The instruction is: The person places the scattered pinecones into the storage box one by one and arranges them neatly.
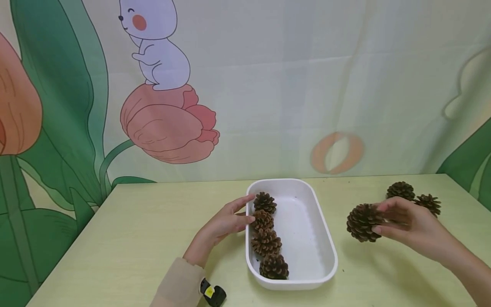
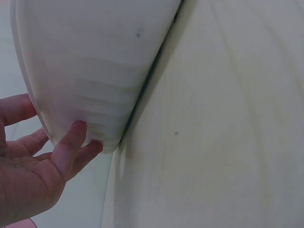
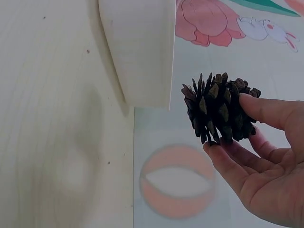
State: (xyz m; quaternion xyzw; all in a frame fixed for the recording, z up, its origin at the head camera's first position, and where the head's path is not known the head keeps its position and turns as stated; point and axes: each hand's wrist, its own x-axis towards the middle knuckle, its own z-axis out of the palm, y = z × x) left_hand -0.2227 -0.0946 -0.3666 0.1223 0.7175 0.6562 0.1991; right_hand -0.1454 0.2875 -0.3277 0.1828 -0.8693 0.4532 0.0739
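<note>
Head view: the tray (image 1: 307, 232) rests on the surface (image 1: 153, 234), its long sides running roughly from twelve to six o'clock. Four cones (image 1: 266, 242) stand in a row along its inner left wall, from about eleven round to seven o'clock. The left hand (image 1: 228, 221) is at the tray's nine to ten o'clock, fingers at the rim. A black device (image 1: 212, 293) shows by the sleeve (image 1: 178, 282), toward eight o'clock from the tray. At the tray's three o'clock, outside it, the right hand (image 1: 414, 224) pinches the held cone (image 1: 365, 222) above the surface. At two o'clock from that cone, two others (image 1: 400, 190) rest beyond the right hand. Behind hangs a printed backdrop (image 1: 268, 94).

Left wrist view: the tray fills the eleven o'clock part, and the left hand reaches in from eight o'clock. It grips the tray's edge, one digit passing behind the rim and others pressed on the outer wall. The surface spreads toward three o'clock.

Right wrist view: the held cone is at three o'clock, between the thumb and fingers of the right hand, and apart from the tray, whose outer wall shows at twelve. The surface lies at nine, the backdrop's orange ring at five.
</note>
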